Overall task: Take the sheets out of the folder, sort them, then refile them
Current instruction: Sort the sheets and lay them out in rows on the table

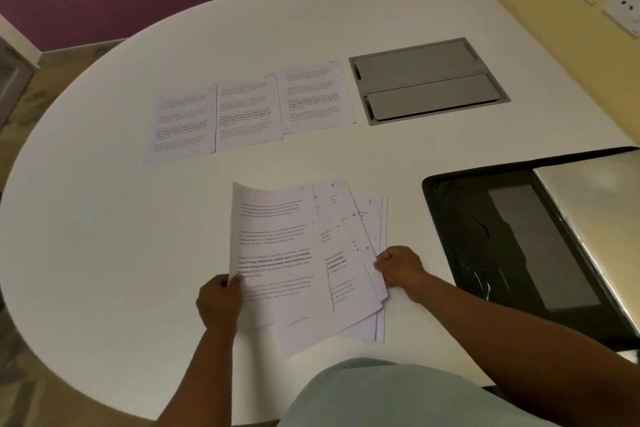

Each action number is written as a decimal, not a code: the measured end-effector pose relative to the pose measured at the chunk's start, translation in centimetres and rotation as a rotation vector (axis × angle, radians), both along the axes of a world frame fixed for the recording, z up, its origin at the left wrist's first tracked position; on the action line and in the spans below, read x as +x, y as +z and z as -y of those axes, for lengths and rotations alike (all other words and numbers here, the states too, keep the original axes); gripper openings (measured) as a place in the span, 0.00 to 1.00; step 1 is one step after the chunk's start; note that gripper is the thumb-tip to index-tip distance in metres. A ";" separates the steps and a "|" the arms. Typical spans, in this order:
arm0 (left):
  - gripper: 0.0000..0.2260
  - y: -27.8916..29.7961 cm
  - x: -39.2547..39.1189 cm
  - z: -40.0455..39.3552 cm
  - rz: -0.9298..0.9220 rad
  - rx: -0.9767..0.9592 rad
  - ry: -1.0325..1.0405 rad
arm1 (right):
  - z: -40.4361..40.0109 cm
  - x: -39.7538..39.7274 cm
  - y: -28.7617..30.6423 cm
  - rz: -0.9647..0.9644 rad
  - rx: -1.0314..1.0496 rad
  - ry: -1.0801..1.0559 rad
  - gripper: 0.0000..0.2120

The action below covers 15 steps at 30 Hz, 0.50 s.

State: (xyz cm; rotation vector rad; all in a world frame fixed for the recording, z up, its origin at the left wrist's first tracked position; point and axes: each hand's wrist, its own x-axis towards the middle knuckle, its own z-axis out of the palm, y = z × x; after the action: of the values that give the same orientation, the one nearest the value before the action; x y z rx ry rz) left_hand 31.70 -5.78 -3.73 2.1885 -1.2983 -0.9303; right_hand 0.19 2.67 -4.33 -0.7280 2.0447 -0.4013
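The left hand is near the person, and its grip pinches the left edge of the top sheet between thumb and fingers. That sheet curls up a little at its far edge. The right hand has its fingers curled on the right edge of the fanned stack of sheets, which lies under the top sheet on the white tabletop. Farther away, three sheets lie flat in a row, side by side, their edges touching or just overlapping. Right of the row is a grey hatch set into the tabletop. The open black folder lies near the right edge, well apart from the stack.
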 end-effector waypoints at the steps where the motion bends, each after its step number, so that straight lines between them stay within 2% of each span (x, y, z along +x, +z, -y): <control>1: 0.07 0.0 0.5 0.3 -0.022 0.007 0.021 | 0.1 -0.4 -0.1 -0.013 0.005 -0.003 0.07; 4: 0.11 -0.1 1.5 0.9 -0.099 0.073 0.067 | 0.4 -0.9 0.0 0.004 0.002 -0.052 0.10; 6: 0.10 0.0 1.3 0.9 -0.161 0.143 0.074 | 0.5 -0.8 0.0 0.033 -0.024 -0.095 0.08; 11: 0.07 -0.3 0.3 0.6 -0.055 0.170 0.024 | 0.6 0.3 0.5 0.094 -0.044 -0.102 0.02; 13: 0.03 -0.3 -0.1 0.3 -0.018 0.163 0.040 | 0.2 0.6 0.5 -0.038 -0.113 -0.018 0.03; 15: 0.04 -0.2 -0.3 0.1 0.019 0.154 0.053 | -0.4 1.0 0.4 -0.254 -0.249 0.132 0.08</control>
State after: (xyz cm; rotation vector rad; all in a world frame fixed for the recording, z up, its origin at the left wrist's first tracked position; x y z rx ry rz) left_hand 31.37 -5.86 -3.93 2.3416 -1.2065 -1.0221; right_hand 1.17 3.04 -3.90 -1.1081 2.1891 -0.5146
